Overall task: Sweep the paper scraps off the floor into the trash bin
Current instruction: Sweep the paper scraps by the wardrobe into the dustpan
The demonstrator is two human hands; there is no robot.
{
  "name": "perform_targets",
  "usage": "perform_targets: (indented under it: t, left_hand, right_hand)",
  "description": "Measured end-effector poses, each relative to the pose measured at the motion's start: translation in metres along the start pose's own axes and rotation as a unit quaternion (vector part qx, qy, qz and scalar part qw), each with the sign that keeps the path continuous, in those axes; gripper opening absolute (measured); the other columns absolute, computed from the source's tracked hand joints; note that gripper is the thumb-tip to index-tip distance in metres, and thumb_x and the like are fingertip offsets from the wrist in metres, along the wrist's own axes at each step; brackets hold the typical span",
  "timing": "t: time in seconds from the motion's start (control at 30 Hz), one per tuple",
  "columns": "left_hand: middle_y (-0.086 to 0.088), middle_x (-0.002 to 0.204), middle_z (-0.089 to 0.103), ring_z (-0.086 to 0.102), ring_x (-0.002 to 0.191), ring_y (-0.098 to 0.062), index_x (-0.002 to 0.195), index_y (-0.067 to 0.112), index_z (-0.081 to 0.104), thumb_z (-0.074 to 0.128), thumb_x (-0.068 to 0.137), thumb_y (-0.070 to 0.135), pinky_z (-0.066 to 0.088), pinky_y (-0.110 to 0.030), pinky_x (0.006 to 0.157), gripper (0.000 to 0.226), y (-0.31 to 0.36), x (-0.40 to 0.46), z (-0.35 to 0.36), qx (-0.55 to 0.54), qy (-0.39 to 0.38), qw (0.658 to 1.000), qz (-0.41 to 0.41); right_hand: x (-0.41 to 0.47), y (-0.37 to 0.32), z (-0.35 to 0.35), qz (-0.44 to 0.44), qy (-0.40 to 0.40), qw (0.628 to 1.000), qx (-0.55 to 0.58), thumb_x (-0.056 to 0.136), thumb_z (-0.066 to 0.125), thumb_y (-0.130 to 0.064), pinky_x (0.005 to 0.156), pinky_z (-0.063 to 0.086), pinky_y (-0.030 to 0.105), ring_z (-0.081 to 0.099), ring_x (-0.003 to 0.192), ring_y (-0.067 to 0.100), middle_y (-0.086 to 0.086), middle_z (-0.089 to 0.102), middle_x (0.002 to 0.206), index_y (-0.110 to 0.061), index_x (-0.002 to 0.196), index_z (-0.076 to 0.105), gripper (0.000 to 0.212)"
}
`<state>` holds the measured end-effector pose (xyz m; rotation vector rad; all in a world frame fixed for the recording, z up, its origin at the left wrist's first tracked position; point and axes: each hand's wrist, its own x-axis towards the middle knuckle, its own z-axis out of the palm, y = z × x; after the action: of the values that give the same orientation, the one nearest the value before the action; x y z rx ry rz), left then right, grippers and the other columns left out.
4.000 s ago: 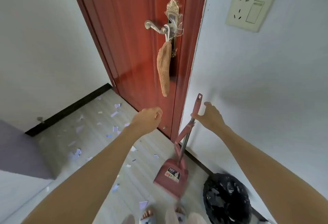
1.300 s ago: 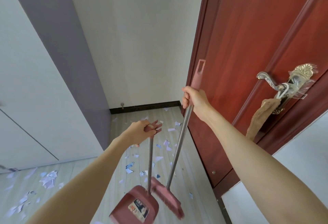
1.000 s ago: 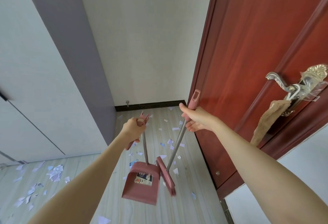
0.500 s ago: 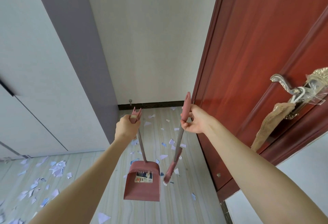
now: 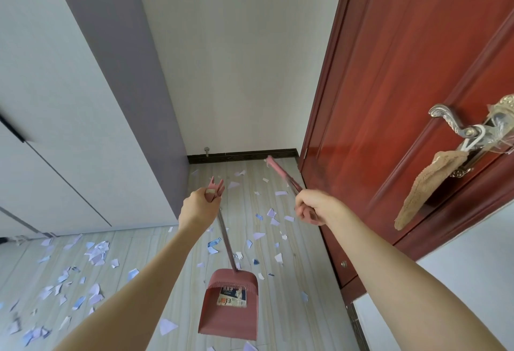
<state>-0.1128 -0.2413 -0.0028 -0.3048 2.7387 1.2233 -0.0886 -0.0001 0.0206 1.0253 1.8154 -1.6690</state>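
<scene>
Broom (image 5: pixel 281 174) swung up since half a second ago, head now pointing at the door (image 5: pixel 403 100); right hand (image 5: pixel 315 209) fisted round its handle. Left hand (image 5: pixel 199 207) grips dustpan (image 5: pixel 230 306) handle, pan hanging left of door. Paper scraps (image 5: pixel 94 253) strewn across floor (image 5: pixel 172 281).

Broom (image 5: pixel 281 174) motion-blurred, head end unclear; its grip hidden inside right hand (image 5: pixel 314 207). Door handle (image 5: pixel 472 125) cut by right edge. Trash bin out of frame.
</scene>
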Motion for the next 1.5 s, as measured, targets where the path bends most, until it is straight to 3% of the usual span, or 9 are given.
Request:
perform_targets:
  t: [0.23,0.43,0.6,0.87,1.07,1.13,1.3,1.4,1.5]
  left_hand:
    - [-0.005,0.075,0.06,0.057,0.071,-0.027,0.089,0.011,0.061,0.053,0.09,0.019,0.058,-0.043,0.07,0.011,-0.005,-0.003,0.013,-0.027,0.038,0.999,-0.018]
    - [-0.005,0.069,0.054,0.05,0.053,-0.02,0.084,0.007,0.061,0.055,0.09,0.018,0.04,-0.023,0.046,0.014,-0.012,0.022,0.007,-0.147,0.032,0.984,-0.093]
    - [-0.006,0.057,0.04,0.039,0.046,-0.018,0.061,0.01,0.042,0.045,0.083,0.007,0.036,-0.023,0.05,0.022,-0.02,0.071,0.005,-0.303,0.019,0.918,-0.254]
    - [-0.01,0.076,0.055,0.056,0.068,-0.021,0.08,0.003,0.047,0.049,0.095,0.007,0.047,-0.037,0.084,0.016,-0.042,0.149,0.018,-0.386,-0.13,0.816,-0.409]
    - [-0.021,0.071,0.06,0.057,0.07,-0.029,0.081,0.0,0.05,0.046,0.099,0.008,0.059,-0.034,0.053,0.02,-0.053,0.183,0.031,-0.439,-0.138,0.776,-0.432]
    - [-0.02,0.079,0.058,0.057,0.07,-0.03,0.082,-0.001,0.05,0.051,0.097,0.009,0.059,-0.033,0.073,0.018,-0.066,0.192,0.039,-0.435,-0.134,0.762,-0.461]
    - [-0.011,0.056,0.068,0.066,0.056,-0.02,0.083,0.001,0.053,0.051,0.097,0.017,0.057,-0.026,0.054,0.021,-0.092,0.204,0.056,-0.381,-0.16,0.789,-0.456]
    - [-0.011,0.097,0.064,0.066,0.078,-0.024,0.106,0.005,0.05,0.06,0.091,0.035,0.057,-0.036,0.071,0.035,-0.104,0.218,0.062,-0.279,-0.116,0.834,-0.462]
    - [-0.014,0.137,0.04,0.048,0.12,-0.03,0.142,0.009,0.024,0.068,0.081,0.047,0.047,-0.041,0.096,0.085,-0.115,0.221,0.063,-0.12,-0.001,0.901,-0.418]
  right_hand:
    - [0.028,0.025,0.003,0.054,-0.008,0.998,0.03,0.094,0.046,-0.009,0.041,0.024,0.009,0.036,0.026,0.003,-0.003,0.041,0.053,-0.013,0.068,0.05,0.026]
    - [0.047,0.025,0.015,0.052,0.006,0.999,-0.012,0.094,0.047,-0.009,0.039,0.025,0.012,0.036,0.022,0.004,-0.005,0.041,0.04,-0.013,0.068,0.05,0.026]
    - [0.071,-0.002,0.029,0.018,0.011,0.999,-0.035,0.09,0.042,-0.006,0.035,0.028,0.012,0.041,0.026,0.006,-0.001,0.043,0.05,-0.011,0.065,0.046,0.026]
    - [0.138,-0.047,0.08,0.047,-0.031,0.998,0.015,0.086,0.039,-0.005,0.029,0.029,0.011,0.035,0.026,0.004,0.006,0.028,0.06,-0.009,0.062,0.042,0.024]
    - [0.172,-0.025,0.112,0.083,0.005,0.996,-0.033,0.085,0.043,0.002,0.034,0.034,0.011,0.04,0.028,0.009,0.01,0.039,0.057,-0.004,0.063,0.048,0.024]
    - [0.181,-0.016,0.114,0.085,0.018,0.993,-0.075,0.08,0.044,0.001,0.039,0.035,0.015,0.044,0.034,0.014,0.012,0.044,0.055,-0.004,0.054,0.046,0.026]
    - [0.201,-0.004,0.117,0.111,0.025,0.99,-0.08,0.082,0.044,0.002,0.046,0.037,0.022,0.045,0.043,0.015,0.007,0.05,0.055,-0.002,0.069,0.051,0.016]
    - [0.207,-0.003,0.12,0.116,0.028,0.99,-0.077,0.081,0.043,0.003,0.044,0.037,0.02,0.046,0.044,0.014,0.007,0.05,0.056,-0.002,0.077,0.051,0.01]
    - [0.21,-0.001,0.122,0.121,0.028,0.99,-0.059,0.083,0.044,0.003,0.038,0.038,0.015,0.046,0.045,0.014,0.007,0.05,0.058,-0.002,0.072,0.051,0.014]
